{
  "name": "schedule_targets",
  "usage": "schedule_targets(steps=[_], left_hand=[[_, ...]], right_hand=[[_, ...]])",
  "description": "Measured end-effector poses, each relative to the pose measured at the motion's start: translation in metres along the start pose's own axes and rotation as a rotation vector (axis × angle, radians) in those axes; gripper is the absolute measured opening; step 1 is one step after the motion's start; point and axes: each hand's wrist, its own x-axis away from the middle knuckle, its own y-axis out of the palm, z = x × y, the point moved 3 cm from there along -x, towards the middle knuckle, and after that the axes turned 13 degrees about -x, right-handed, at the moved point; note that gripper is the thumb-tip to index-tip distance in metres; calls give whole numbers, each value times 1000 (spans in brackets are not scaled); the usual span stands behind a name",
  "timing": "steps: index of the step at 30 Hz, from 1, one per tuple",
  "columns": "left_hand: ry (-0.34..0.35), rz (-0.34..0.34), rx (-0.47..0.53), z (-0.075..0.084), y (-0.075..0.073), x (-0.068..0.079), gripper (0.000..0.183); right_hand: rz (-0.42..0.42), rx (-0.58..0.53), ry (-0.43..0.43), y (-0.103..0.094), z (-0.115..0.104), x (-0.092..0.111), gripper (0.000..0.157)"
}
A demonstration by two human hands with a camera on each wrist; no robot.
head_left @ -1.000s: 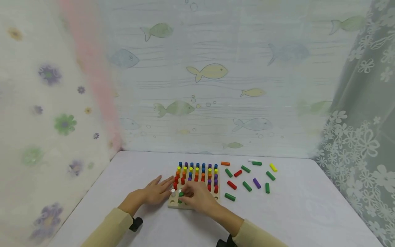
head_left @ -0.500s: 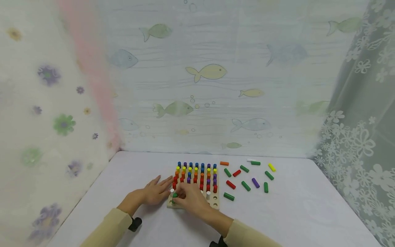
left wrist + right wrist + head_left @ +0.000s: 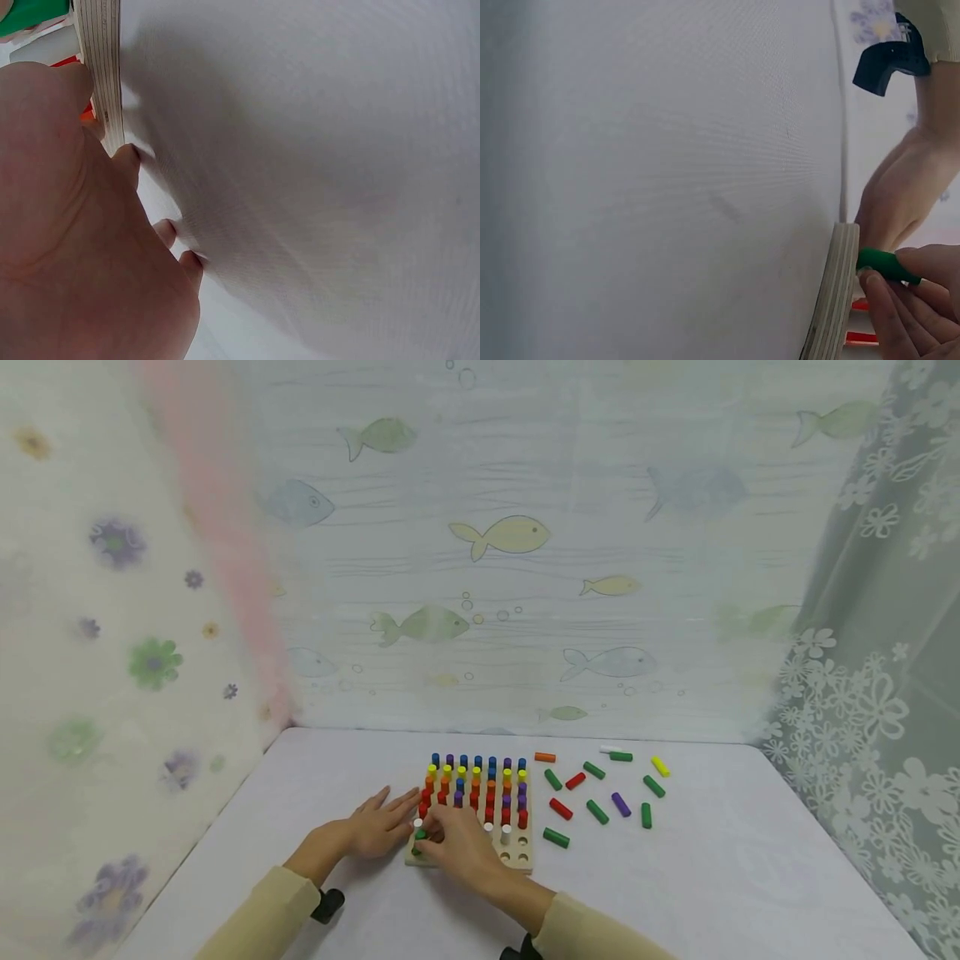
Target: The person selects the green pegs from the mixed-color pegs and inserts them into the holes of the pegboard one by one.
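My right hand (image 3: 459,845) pinches a green peg (image 3: 883,264) at the front left corner of a wooden pegboard (image 3: 517,865). In the right wrist view the peg's lower end is right at the board's face. My left hand (image 3: 375,828) lies with fingers spread on the table, its thumb side against the board's left edge. Rows of upright pegs fill the back of the board: blue and purple, yellow (image 3: 461,772), orange, then red (image 3: 522,818). White pegs (image 3: 506,834) stand in a nearer row. Part of the front rows is hidden behind my right hand.
Loose pegs lie scattered on the white table right of the board: several green (image 3: 597,812), two red (image 3: 561,808), a purple (image 3: 621,804), an orange (image 3: 545,757), a yellow (image 3: 660,766) and a white one (image 3: 610,749). A fish-patterned curtain (image 3: 480,677) hangs behind.
My right hand has moved left with the green peg, from beside the second front hole to the front left corner of the board. My left hand has stayed in place.
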Motion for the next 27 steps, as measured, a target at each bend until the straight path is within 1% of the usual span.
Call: schedule_targets(steps=[3, 8, 10, 14, 16, 21, 27], left_hand=[[8, 0, 1, 1, -1, -1, 63], [23, 7, -3, -1, 2, -3, 64], [16, 7, -2, -1, 3, -3, 65], [0, 5, -5, 0, 1, -2, 64], [-4, 1, -4, 1, -1, -1, 64], [-3, 3, 8, 1, 0, -1, 64], [-1, 8, 16, 2, 0, 0, 64]], right_hand=[[4, 15, -7, 0, -1, 0, 9], [-10, 50, 22, 1, 0, -1, 10], [-24, 60, 48, 3, 1, -1, 10], [-43, 76, 65, 5, 0, -2, 9], [-46, 90, 60, 6, -1, -2, 10], [-50, 117, 60, 9, -3, -3, 11], [-49, 117, 72, 9, -4, -4, 12]])
